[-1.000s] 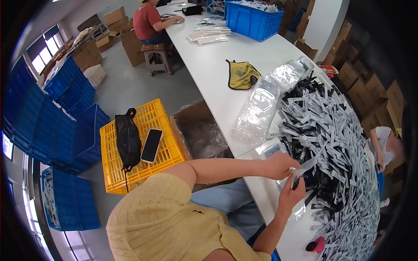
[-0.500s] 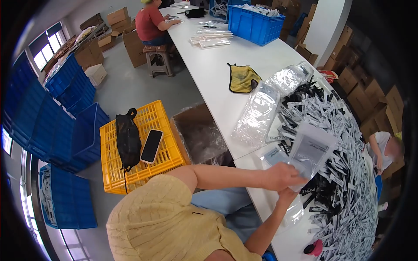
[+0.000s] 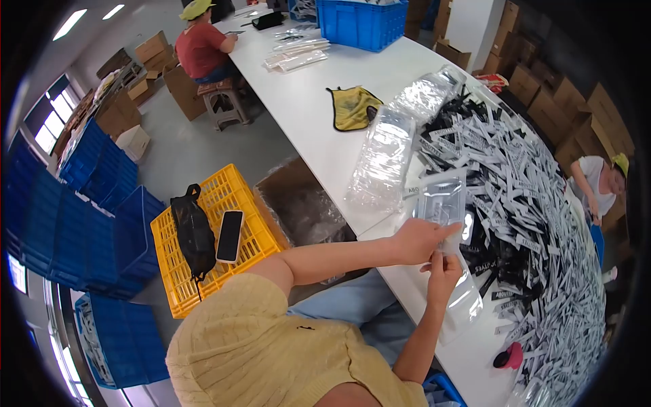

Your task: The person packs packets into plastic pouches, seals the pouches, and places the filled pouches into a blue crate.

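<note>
Over the white table, my left hand [image 3: 419, 241] grips the lower part of a clear plastic bag [image 3: 442, 197] with a printed insert. Below it my right hand [image 3: 442, 270] pinches the bag's bottom end, close to the left fingers. More clear plastic [image 3: 464, 298] lies on the table just beyond my right hand. A large heap of black and white printed packets [image 3: 522, 197] spreads to the right of both hands. Stacked clear bags [image 3: 385, 159] lie behind my hands.
A yellow cloth [image 3: 352, 108] and a blue crate [image 3: 363, 26] are on the white table [image 3: 298, 115]. A yellow crate [image 3: 261, 237] bears a phone [image 3: 230, 236] and a black pouch [image 3: 192, 230]. One person [image 3: 203, 47] sits at back left, another [image 3: 598, 186] at right.
The view has shifted. The bag, raised flat over the heap half a second ago, now stands nearer the stacked bags, and both hands have moved with it, still on its lower end.
</note>
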`<state>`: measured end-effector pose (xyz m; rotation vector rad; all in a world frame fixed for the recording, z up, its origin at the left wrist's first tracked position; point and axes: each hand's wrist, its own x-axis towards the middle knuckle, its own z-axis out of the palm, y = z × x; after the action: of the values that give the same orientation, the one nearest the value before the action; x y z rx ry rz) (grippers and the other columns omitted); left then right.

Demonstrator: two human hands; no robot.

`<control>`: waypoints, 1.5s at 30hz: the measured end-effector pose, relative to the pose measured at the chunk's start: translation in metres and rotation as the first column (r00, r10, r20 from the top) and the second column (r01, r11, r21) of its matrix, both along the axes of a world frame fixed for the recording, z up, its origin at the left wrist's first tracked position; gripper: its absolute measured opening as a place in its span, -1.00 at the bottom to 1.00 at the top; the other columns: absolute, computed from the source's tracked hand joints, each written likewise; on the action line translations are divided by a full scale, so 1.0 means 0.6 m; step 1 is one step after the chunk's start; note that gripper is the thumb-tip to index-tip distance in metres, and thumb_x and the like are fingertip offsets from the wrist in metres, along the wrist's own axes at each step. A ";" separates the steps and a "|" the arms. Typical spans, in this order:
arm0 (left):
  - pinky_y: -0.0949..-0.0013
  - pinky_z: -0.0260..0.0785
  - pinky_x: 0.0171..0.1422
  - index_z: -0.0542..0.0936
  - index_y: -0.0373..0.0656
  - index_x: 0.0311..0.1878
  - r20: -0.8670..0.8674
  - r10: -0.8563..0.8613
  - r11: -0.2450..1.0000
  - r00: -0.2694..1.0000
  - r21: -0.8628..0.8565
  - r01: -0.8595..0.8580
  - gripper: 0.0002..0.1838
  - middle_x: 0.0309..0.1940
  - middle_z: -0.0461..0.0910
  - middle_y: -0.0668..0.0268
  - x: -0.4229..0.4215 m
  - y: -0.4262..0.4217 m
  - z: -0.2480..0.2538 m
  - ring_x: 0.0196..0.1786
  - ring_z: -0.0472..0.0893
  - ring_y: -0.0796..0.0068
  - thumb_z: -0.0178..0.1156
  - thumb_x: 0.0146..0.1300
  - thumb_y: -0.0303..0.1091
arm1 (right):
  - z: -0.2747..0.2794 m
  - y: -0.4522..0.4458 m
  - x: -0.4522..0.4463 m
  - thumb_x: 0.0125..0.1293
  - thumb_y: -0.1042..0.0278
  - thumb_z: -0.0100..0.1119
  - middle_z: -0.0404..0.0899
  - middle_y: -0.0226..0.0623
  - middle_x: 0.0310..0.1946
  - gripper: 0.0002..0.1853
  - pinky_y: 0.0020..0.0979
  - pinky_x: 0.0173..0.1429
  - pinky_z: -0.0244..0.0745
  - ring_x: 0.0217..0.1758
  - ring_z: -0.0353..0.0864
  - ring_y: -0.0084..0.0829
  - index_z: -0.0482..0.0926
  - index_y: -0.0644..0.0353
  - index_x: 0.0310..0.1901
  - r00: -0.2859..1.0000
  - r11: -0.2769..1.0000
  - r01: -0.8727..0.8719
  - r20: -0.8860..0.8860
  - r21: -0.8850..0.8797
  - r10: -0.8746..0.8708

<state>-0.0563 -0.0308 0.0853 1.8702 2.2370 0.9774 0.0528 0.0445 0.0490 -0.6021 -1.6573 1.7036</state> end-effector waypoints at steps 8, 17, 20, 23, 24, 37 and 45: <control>0.16 0.34 -0.14 0.10 -0.08 0.37 -0.003 -0.214 0.975 0.977 -0.064 0.214 -0.18 -0.28 0.52 0.16 0.004 -0.019 0.061 -0.11 0.48 0.10 0.14 -0.06 -0.47 | 0.005 0.020 0.007 0.14 0.46 0.13 0.58 -0.33 -0.42 -0.79 -0.50 -0.23 0.43 -0.28 0.56 -0.54 0.56 0.40 -0.21 0.998 0.951 0.054 -0.009 0.304 -0.054; 0.36 0.30 -0.42 0.62 -0.22 -0.33 -0.005 -0.317 0.923 0.948 -0.232 0.308 -0.78 -0.64 0.49 0.16 -0.104 0.008 0.105 -0.53 0.52 0.32 0.23 -0.12 -0.38 | -0.012 0.038 0.019 0.28 0.36 0.04 0.57 -0.40 -0.53 -0.79 -0.53 -0.42 0.36 -0.48 0.47 -0.65 0.59 0.33 -0.31 0.961 0.963 -0.268 0.060 -0.012 0.269; 0.47 0.21 -0.49 0.60 -0.26 -0.41 0.276 -0.087 0.857 0.957 -0.470 0.213 -0.82 -0.70 0.42 0.33 -0.112 0.009 0.106 -0.59 0.39 0.60 0.26 -0.04 -0.34 | 0.009 0.029 0.022 0.27 0.34 0.06 0.56 -0.45 -0.56 -0.78 -0.56 -0.44 0.34 -0.50 0.45 -0.67 0.58 0.34 -0.36 0.966 0.947 -0.252 0.006 -0.201 0.259; 0.53 0.15 -0.51 0.58 -0.28 -0.48 0.583 -0.080 0.880 0.809 -0.340 0.332 -0.79 -0.70 0.37 0.48 -0.112 0.003 0.058 -0.57 0.27 0.75 0.27 0.05 -0.30 | 0.023 0.026 0.017 0.23 0.30 0.13 0.53 -0.51 -0.61 -0.76 -0.55 -0.48 0.30 -0.56 0.40 -0.67 0.58 0.35 -0.41 0.941 0.967 -0.239 0.267 0.084 0.209; 0.54 0.14 -0.53 0.58 -0.30 -0.49 0.602 -0.089 0.870 0.793 -0.341 0.357 -0.77 -0.67 0.41 0.53 -0.106 0.000 0.052 -0.57 0.28 0.78 0.26 0.11 -0.30 | 0.028 0.022 0.015 0.21 0.30 0.15 0.52 -0.52 -0.63 -0.76 -0.54 -0.50 0.28 -0.58 0.38 -0.67 0.58 0.34 -0.42 0.947 0.968 -0.238 0.241 0.075 0.214; 0.36 0.36 -0.43 0.65 -0.13 -0.41 -0.199 -0.284 0.958 0.938 -0.019 0.286 -0.91 -0.60 0.55 0.34 -0.056 -0.039 0.033 -0.55 0.52 0.43 0.27 0.01 -0.36 | 0.010 0.003 0.034 0.15 0.39 0.15 0.54 -0.17 -0.51 -0.87 -0.37 -0.42 0.33 -0.51 0.48 -0.29 0.56 0.28 -0.38 0.955 0.795 -0.236 0.286 0.559 0.081; 0.30 0.40 -0.25 0.62 -0.12 -0.24 0.321 -0.022 0.918 0.947 -0.368 0.146 -0.70 -0.42 0.58 0.29 -0.051 0.027 0.030 -0.31 0.55 0.30 0.37 -0.09 -0.25 | 0.010 0.023 0.140 0.19 0.39 0.13 0.48 -0.22 -0.62 -0.86 -0.40 -0.48 0.32 -0.62 0.44 -0.41 0.56 0.29 -0.43 0.976 0.898 0.044 0.174 0.438 -0.132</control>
<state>-0.0867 -0.0145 0.1030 1.5087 1.9678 0.6909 0.1369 0.0580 0.0553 -0.6326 -2.0375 1.1798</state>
